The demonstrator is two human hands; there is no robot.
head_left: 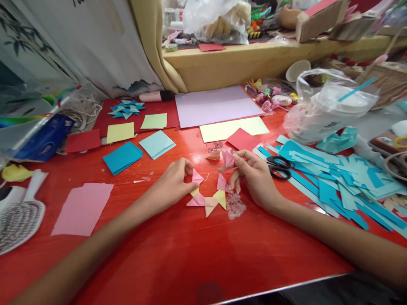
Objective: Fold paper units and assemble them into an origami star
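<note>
A curved chain of folded paper pieces (211, 204) in pink, yellow and peach hangs just above the red table, its open side facing away from me. My left hand (177, 178) pinches the chain's left end, at a pink point. Between the thumb and fingertips of my right hand (256, 175) is a separate folded pink paper piece (227, 158), held above the chain's right end. Whether my lower right fingers touch the chain I cannot tell. A folded peach paper piece (214, 155) lies just beyond.
Black scissors (280, 166) and a heap of blue paper strips (344, 178) lie right of my right hand. Pink sheets (83, 208) and a hairbrush (19, 216) are on the left. Blue squares (122, 157) and a finished blue paper star (126, 109) lie farther back.
</note>
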